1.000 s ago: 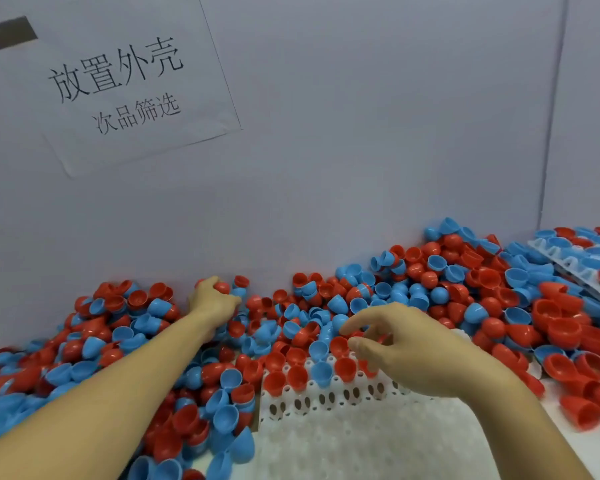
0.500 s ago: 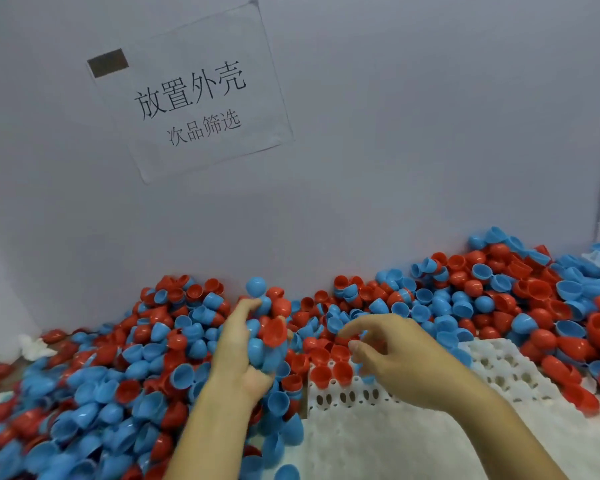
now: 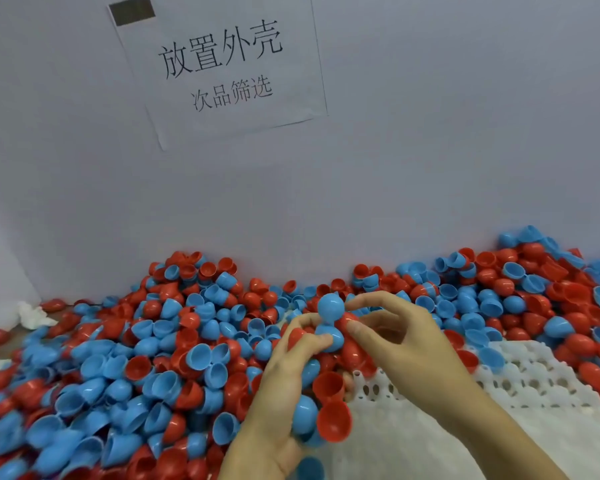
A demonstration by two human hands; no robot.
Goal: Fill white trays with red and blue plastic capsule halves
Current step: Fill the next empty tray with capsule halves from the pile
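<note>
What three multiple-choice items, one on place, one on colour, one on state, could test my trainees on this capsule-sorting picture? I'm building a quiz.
1. Where is the white tray?
A. lower right
B. far left
C. on the wall

2. What colour is the capsule half at the right hand's fingertips?
A. red
B. blue
C. white

3. What is the left hand doing?
A. lying flat, empty
B. pointing at the paper sign
C. holding several capsule halves

Key:
1 A, its perforated cells show lower right.
2 B, the round shell there is blue.
3 C, red and blue halves sit bunched in its curled fingers.
</note>
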